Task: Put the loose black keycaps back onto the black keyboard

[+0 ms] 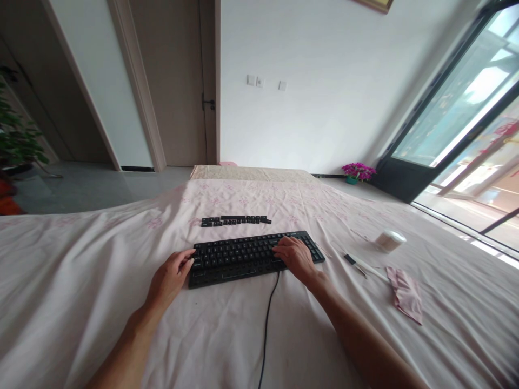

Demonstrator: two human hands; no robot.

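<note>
- A white wall (308,129) stands behind everything, bearing small switch plates and the corner of a frame.
- A pale pink, flowered cloth (227,335), creased all over, spreads across the foreground under the laid-out things.
- A brownish door (172,81) is at the back left; a dark-framed glass door (446,108) lets in daylight on the right.
- The black keyboard (235,254) lies on the cloth, in front of the person and between both hands, slightly slanted. Its nearest strip is stripped of keycaps, while the rows above it have theirs.
- The right grip (298,256) rests over the right part of the keyboard, fingers curled down onto the keys. Whether they pinch anything cannot be told, as the hand hides it.
- The left grip (172,270) touches the keyboard's left end, thumb and forefinger bent near each other at the edge; I cannot tell whether they pinch it.
- A magenta-flowered plant (359,172) stands on the floor near the glass door.
- A folded pink fabric piece (405,294) lies right of the right forearm.
- A round white container (390,241) sits beyond that fabric.
- A dark-headed tool (349,259) with a pale handle lies between the keyboard and the fabric.
- A thin black cable (266,324) runs from the keyboard's near edge toward the person.
- Loose black keycaps (233,218), one long bar among them, lie in two rows just beyond the keyboard.
</note>
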